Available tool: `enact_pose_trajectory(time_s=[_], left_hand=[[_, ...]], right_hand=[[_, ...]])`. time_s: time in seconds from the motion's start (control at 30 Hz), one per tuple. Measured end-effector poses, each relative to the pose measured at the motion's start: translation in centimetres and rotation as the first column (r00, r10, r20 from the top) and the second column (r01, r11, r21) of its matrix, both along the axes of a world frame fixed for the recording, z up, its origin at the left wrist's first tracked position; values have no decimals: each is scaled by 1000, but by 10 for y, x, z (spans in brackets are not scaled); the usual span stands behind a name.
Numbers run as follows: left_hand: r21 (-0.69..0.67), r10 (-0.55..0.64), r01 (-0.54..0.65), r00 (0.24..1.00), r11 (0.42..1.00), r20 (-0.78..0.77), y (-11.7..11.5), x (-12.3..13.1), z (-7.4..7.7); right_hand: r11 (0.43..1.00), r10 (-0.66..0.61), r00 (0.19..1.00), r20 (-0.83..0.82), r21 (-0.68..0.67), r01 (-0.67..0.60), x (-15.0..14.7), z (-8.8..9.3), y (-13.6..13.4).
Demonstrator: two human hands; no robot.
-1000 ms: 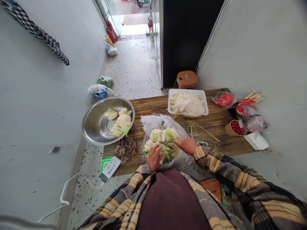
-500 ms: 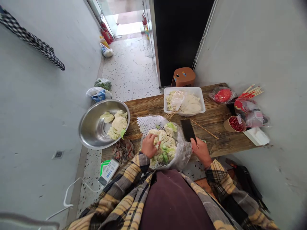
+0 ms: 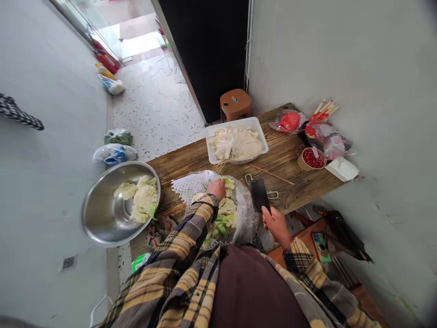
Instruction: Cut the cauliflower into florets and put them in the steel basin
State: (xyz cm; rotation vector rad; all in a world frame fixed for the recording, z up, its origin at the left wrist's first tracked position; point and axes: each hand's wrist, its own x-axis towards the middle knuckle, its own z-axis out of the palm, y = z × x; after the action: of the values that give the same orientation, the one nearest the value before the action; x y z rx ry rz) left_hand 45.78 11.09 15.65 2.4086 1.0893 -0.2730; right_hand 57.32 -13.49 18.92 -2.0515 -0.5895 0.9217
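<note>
Dark wooden boards make up the desk (image 3: 186, 157), set between pale walls (image 3: 341, 54), with a brown stool (image 3: 236, 104) just past its far edge. From where I stand, the person's right hand (image 3: 276, 224) has its fingers wrapped round the handle of a knife (image 3: 260, 195), whose broad dark blade points away from the body and partly hides a pair of scissors (image 3: 276, 196). The left hand (image 3: 216, 188) is over the far end of the cauliflower (image 3: 227, 207); its fingers are curled, and I can't tell whether they grip a piece. That cauliflower lies with green leaves (image 3: 223, 223) on clear plastic (image 3: 246, 212) at the near side of the desk. More cauliflower pieces (image 3: 145, 200) sit in the steel bowl (image 3: 102, 205) to the left. Beyond the knife lies a thin stick (image 3: 273, 174), and a paper cup (image 3: 303, 163) stands farther right.
</note>
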Motion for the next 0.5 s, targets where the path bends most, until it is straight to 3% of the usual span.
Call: enact_pose_trajectory(time_s=[0.1,0.2,0.27,0.37,0.43,0.5], left_hand=[[-52,47,-44,997,998,58,7,-5,-4],[-122,193,-176,972,977,138,15,-18,-2],[-300,377,-290,878,909,296,19,-30,2],[-617,642,-296,609,729,466,21,-51,11],[-653,679,-284,544,702,493,22,-69,21],[-623,674,-306,522,720,523,23,-92,35]], right_hand=[[1000,-7,1000,0,-7,7,2,0,-3],[1000,-14,1000,-27,-12,14,7,-1,0],[1000,-1,1000,-30,-6,1,9,-2,5],[999,47,999,-8,-4,-47,8,-2,13],[997,78,997,5,-9,-78,6,0,19],[994,104,995,10,-15,-104,3,2,23]])
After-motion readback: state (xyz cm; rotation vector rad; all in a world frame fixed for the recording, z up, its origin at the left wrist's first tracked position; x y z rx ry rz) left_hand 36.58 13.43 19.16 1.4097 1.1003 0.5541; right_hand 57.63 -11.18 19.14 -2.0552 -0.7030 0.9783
